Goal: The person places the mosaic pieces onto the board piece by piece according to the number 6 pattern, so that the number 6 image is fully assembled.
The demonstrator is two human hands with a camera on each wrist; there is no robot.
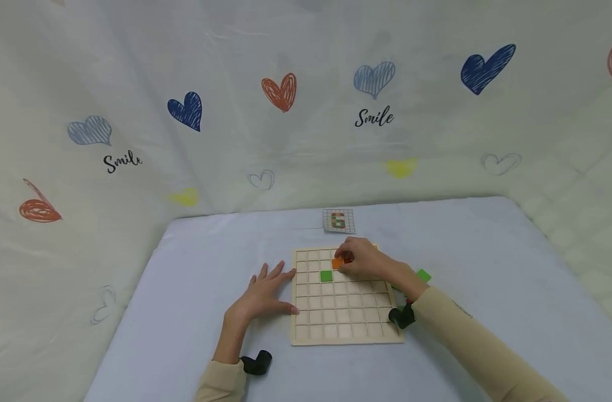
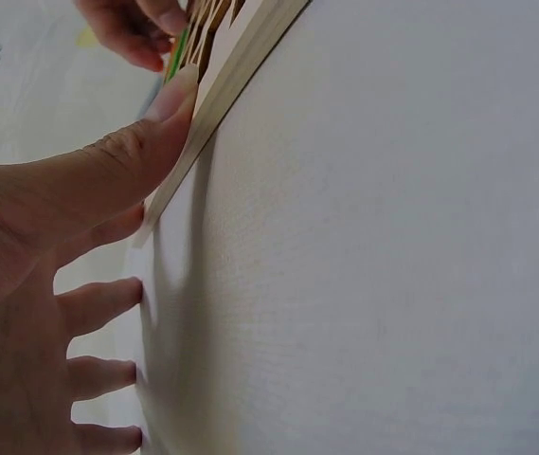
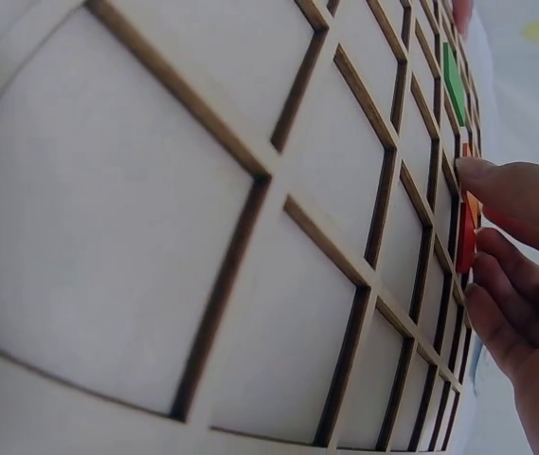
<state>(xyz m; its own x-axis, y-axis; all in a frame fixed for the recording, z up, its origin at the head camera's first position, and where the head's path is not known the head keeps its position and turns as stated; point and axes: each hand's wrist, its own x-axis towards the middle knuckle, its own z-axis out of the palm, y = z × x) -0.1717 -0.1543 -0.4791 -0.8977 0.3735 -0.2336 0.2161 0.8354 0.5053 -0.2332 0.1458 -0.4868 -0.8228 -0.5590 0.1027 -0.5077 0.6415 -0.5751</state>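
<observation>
A square wooden grid board (image 1: 343, 338) lies on the white-covered table. My right hand (image 1: 366, 259) is over its upper part, thumb and fingertips pinching an orange square tile (image 1: 337, 263). Close by, a red tile (image 3: 465, 242) shows at the fingers in the right wrist view; how it is seated is partly hidden. One cell to the lower left, a green tile (image 1: 326, 276) sits in the grid. My left hand (image 1: 260, 296) is spread along the board's left side, with thumb and index fingertip touching the wooden edge.
Behind the board lies a small card (image 1: 338, 221) printed with a coloured grid pattern. To the right, a loose green tile (image 1: 423, 275) and other pieces are partly hidden by the right forearm. A white curtain (image 1: 316, 145) with hearts hangs behind the table.
</observation>
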